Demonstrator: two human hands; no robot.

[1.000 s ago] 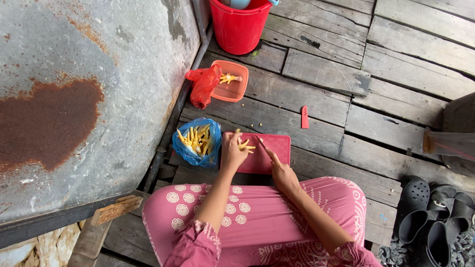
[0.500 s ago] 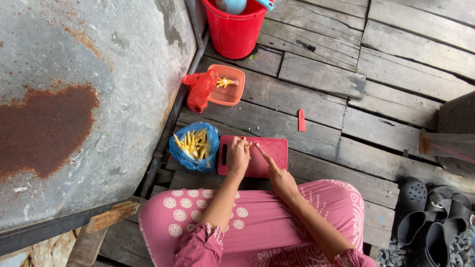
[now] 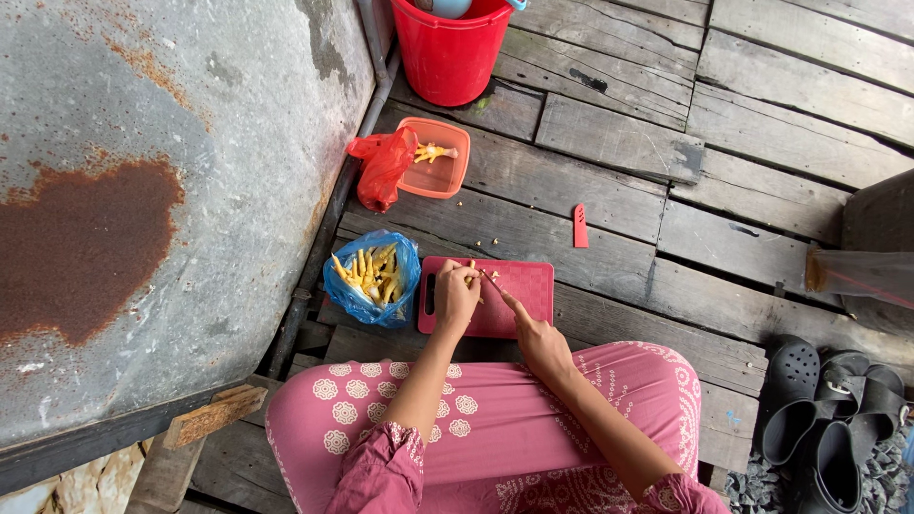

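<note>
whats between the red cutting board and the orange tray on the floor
In the head view, only bare wooden planks with a few small scraps lie between the red cutting board and the orange tray. The blue bag of yellow pieces sits left of that stretch.

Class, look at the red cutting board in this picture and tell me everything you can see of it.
The cutting board is a small red rectangle, seemingly plastic, with a handle slot at its left end. It lies flat on the wooden planks, beside the blue bag. The left hand rests on it holding a yellow piece; the right hand reaches over its near edge.
</note>
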